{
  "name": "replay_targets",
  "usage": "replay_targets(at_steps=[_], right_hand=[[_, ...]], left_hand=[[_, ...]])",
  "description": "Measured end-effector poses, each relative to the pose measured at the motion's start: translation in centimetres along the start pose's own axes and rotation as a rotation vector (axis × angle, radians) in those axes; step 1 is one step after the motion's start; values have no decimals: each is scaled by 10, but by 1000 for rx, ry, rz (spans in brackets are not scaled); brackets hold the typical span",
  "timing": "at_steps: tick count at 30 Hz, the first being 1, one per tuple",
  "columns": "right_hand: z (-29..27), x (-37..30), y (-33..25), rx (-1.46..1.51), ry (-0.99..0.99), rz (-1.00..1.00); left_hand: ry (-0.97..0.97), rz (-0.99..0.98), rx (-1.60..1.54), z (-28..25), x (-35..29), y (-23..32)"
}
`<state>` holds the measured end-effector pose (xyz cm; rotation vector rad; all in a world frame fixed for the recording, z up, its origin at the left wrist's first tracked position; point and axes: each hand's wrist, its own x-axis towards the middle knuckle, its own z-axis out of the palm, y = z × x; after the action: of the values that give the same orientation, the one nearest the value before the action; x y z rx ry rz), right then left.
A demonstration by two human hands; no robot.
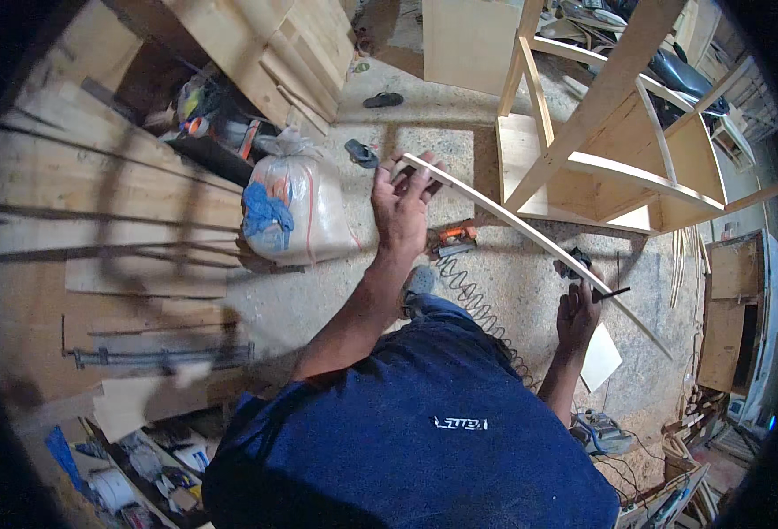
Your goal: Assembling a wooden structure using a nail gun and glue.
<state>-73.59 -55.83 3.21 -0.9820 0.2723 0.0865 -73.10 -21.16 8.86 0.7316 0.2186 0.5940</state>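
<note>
A long, thin wooden strip (512, 220) slants across in front of me, its upper end at the left and its lower end at the right. Close to the upper end, my left hand (400, 212) grips it between thumb and fingers. Farther down, my right hand (576, 316) has its fingers closed around the strip. A dark pen-like stick (616, 293) juts out from the same right hand. On the floor beyond the strip lies an orange and black nail gun (456, 236), with a coiled hose (468, 295) running back beside me.
An unfinished wooden frame cabinet (614, 167) stands at the far right. Left of my left arm sits a stuffed whitish sack (305, 207). Wooden boards (151, 212) line the left side, with a bar clamp (164, 356) on them. Sandals (361, 153) lie on the floor.
</note>
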Motion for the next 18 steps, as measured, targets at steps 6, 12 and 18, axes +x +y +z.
replay_targets(at_steps=[6,12,18], right_hand=[[73,104,36,197,83,11],[117,168,38,322,236,-195],[175,217,75,33,353,-387]], left_hand=[[-94,64,7,-19,137,23],[-191,8,-66,-51,274,-5],[-112,-311,368,-149,453,-78]])
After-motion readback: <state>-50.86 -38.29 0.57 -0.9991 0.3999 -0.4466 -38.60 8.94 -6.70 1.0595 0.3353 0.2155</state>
